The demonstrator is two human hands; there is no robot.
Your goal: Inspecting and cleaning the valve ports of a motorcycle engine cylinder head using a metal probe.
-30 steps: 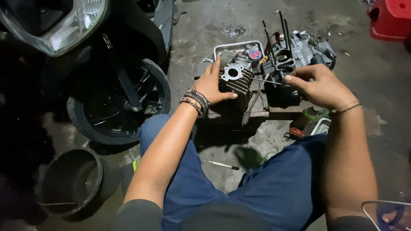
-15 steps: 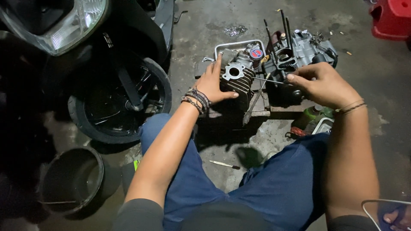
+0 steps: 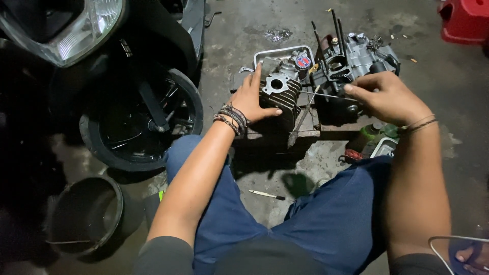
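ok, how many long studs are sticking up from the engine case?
4 studs: one at the left, two close together in the middle, and one short brass-tipped one below them. More may be hidden behind the case.

Counts on the workshop floor: two hands, two engine parts, one wheel.

One left hand [image 3: 250, 99] and one right hand [image 3: 388, 98] are in view, both the person's own. There is one finned engine cylinder [image 3: 281, 91], one engine crankcase [image 3: 351, 61] with four long studs [image 3: 336, 28] standing up from it, and one thin metal rod [image 3: 323, 94]. One scooter [image 3: 76, 35] shows one headlight [image 3: 89, 25] and one front wheel [image 3: 140, 119]. One dark round bucket [image 3: 86, 214] sits on the floor [image 3: 239, 30], with one pen-like tool [image 3: 267, 194], one red plastic stool [image 3: 464, 21] and one crumpled bit of foil [image 3: 277, 34]. Several bracelets [image 3: 232, 118] circle the left wrist, too bunched to count; two thin bands [image 3: 422, 123] circle the right.
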